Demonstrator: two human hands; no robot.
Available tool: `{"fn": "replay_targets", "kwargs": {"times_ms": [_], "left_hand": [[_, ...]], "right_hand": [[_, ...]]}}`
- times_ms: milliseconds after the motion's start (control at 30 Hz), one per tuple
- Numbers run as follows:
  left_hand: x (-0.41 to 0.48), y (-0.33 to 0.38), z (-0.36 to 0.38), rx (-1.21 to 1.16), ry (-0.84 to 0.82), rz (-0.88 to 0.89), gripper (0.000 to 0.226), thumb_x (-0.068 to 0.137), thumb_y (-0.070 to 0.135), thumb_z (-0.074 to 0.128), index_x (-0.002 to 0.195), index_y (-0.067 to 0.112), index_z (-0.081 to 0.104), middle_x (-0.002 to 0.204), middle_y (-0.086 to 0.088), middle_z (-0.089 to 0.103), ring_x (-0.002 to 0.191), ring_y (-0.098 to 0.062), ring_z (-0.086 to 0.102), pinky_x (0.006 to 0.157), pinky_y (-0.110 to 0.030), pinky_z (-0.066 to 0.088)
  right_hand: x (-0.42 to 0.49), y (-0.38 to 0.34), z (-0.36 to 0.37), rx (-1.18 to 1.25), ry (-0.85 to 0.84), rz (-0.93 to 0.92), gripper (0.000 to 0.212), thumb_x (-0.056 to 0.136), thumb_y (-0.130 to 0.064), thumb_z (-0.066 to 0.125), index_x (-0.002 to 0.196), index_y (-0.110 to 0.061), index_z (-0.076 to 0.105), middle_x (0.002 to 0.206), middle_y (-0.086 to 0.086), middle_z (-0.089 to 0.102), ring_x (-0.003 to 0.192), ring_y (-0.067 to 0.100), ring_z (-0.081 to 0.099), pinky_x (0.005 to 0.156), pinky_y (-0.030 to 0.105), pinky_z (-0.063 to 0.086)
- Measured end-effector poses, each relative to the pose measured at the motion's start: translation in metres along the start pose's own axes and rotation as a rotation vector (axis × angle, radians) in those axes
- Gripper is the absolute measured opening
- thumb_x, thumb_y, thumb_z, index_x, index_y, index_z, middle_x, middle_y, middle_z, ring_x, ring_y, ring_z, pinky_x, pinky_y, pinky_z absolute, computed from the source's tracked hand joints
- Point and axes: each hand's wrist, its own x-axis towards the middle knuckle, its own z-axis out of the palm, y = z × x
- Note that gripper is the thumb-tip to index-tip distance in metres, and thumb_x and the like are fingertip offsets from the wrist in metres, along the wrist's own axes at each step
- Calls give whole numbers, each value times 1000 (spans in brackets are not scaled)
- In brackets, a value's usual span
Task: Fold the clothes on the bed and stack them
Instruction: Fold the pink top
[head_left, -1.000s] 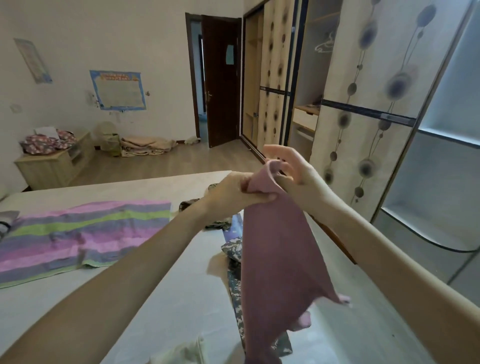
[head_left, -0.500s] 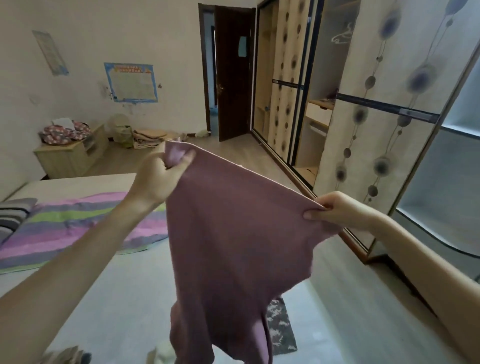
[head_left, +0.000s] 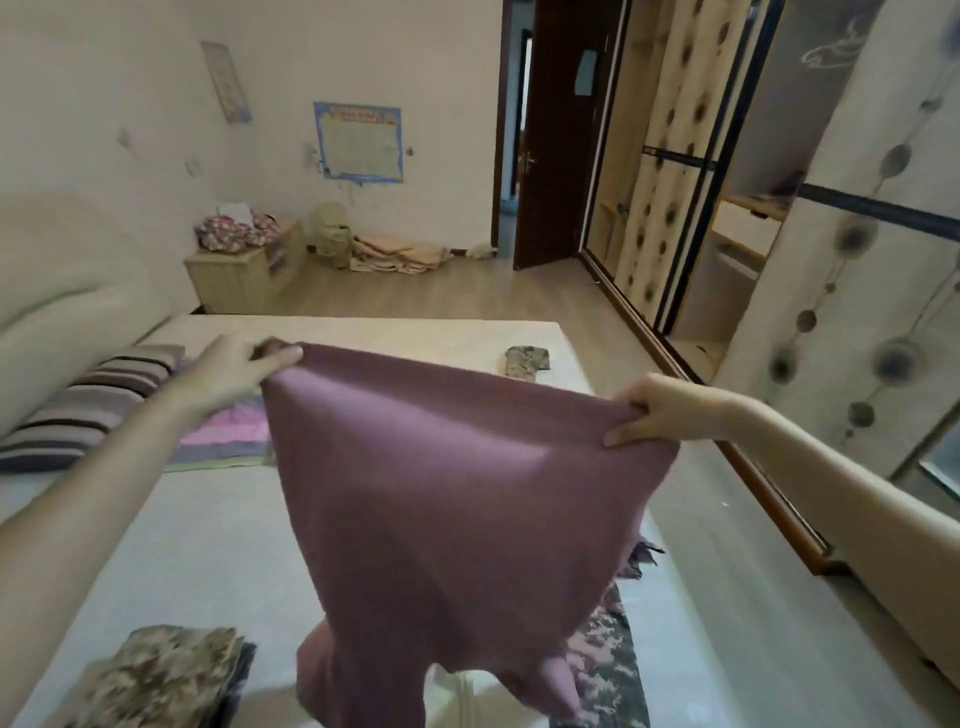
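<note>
A mauve garment (head_left: 457, 499) hangs spread out in the air above the bed (head_left: 208, 545). My left hand (head_left: 234, 366) pinches its upper left corner. My right hand (head_left: 665, 410) pinches its upper right corner. The top edge is stretched between them and the rest drapes down toward me. A folded camouflage stack (head_left: 166, 675) lies on the bed at the lower left. Another camouflage piece (head_left: 608, 654) lies unfolded under the hanging garment at the lower right. A small folded camouflage item (head_left: 527, 359) sits near the bed's far right corner.
A pink and purple striped cloth (head_left: 223, 434) and a striped pillow (head_left: 88, 405) lie on the bed's left side. The wardrobe (head_left: 779, 234) with sliding doors runs along the right. A low cabinet (head_left: 244, 275) and folded bedding stand by the far wall near the open door (head_left: 556, 135).
My hands have drawn apart from a bunched grip, spreading the mauve garment wide. Both hands have since come down, and the view has tilted toward the bed.
</note>
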Motion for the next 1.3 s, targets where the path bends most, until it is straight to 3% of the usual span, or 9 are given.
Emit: {"fn": "replay_targets", "kwargs": {"times_ms": [133,300,433,600,900,1000,1067,1133,1300], "left_hand": [[17,-61,31,-97,149,-326,7,96,7,50,93,5,56,59,-7,59,35,-5,55,36,-15,41],[66,-43,5,-209,419,-248,27,94,17,55,108,-4,62,104,-27,64,96,-36,64,87,-45,52],[50,-13,-21,-102,640,46,29,92,26,56,98,-1,66,91,-18,67,79,-10,64,74,-28,44],[-53,-55,14,-49,542,174,12,93,28,58,88,18,63,76,-1,57,74,19,51,66,1,35],[-281,-268,189,204,-151,-440,12,85,23,64,77,15,69,80,-1,64,72,-12,62,63,-23,38],[-339,-330,251,263,-482,-692,16,83,3,67,95,11,74,106,-16,67,98,-32,67,84,-30,44],[-363,-358,283,335,-674,-741,32,88,17,63,120,15,65,135,-10,53,123,-23,54,102,-27,38],[-361,-368,308,372,-708,-717,37,82,16,68,119,11,66,130,-13,57,118,-27,58,101,-33,43],[-284,-374,366,340,-487,-522,56,79,40,41,111,3,68,115,-20,65,105,-40,62,92,-54,48]], "right_hand": [[76,6,27,-59,274,107,26,86,-22,66,83,4,65,73,11,55,71,19,47,55,22,32],[113,-12,-8,172,823,29,17,84,-11,66,71,-2,60,69,6,50,70,21,48,59,28,29],[95,-34,-24,529,979,-161,4,85,-7,65,89,-9,66,74,0,62,63,-3,56,61,13,44],[52,-16,60,448,763,-156,14,84,-1,64,89,-14,66,76,-11,63,64,-8,59,61,4,44],[29,66,384,100,26,143,10,74,-2,76,81,-8,74,91,3,68,86,19,64,75,27,51],[30,91,491,138,-165,257,32,44,-10,93,68,-21,74,82,-7,71,70,3,67,61,11,49],[31,100,541,117,-377,332,34,70,-25,79,102,-30,71,115,-10,63,101,1,62,84,10,43],[37,123,574,121,-392,414,36,89,-30,58,125,-28,57,134,-5,50,122,11,49,98,18,35],[123,179,572,347,-67,638,32,90,-11,61,120,-4,56,117,11,59,110,24,58,83,17,42]]}}
